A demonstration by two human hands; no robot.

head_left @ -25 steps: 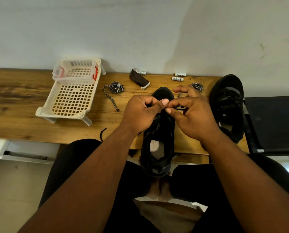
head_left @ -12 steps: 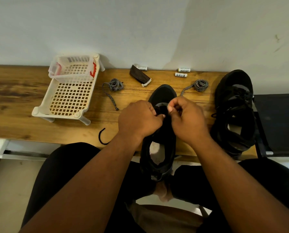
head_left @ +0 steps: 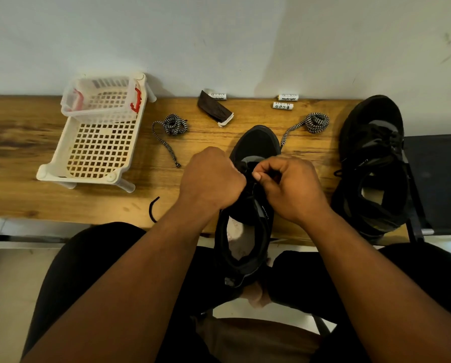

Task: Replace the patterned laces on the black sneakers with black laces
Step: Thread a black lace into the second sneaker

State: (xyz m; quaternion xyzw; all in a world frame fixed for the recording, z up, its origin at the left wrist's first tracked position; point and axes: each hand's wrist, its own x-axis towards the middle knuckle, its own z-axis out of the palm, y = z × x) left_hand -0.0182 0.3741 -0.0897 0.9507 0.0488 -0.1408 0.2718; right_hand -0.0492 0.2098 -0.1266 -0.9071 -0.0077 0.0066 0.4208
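A person seated at a wooden worktop (head_left: 48, 203) works a black lace (head_left: 248, 170) through the front eyelets of a black sneaker (head_left: 256, 142) whose toe rests on the worktop's near edge and whose heel hangs toward the lap. The left hand (head_left: 212, 179), fingers curled, grips at the left side of this sneaker's lacing; what it holds is hidden under the knuckles, though it is probably the lace. The right hand (head_left: 291, 187) pinches the lace between thumb and forefinger, a narrow grip just above the tongue. A loose black lace end (head_left: 153, 209) curls on the worktop left of the sneaker.

Both patterned laces appear to be out already: one coiled patterned lace (head_left: 173, 125) lies beyond and left of the sneaker, and a second patterned lace (head_left: 316, 122) lies beyond and right of its toe. The second sneaker (head_left: 373, 166), well to the right of the first, seems to carry dark lacing, so it looks finished. What seems left is threading the upper eyelets on the sneaker in hand and tying it.

A white plastic basket (head_left: 59, 163) stands far left of the sneaker, and a dark folded item (head_left: 212, 108) and three small white batteries (head_left: 283, 106) lie beyond it by the wall.
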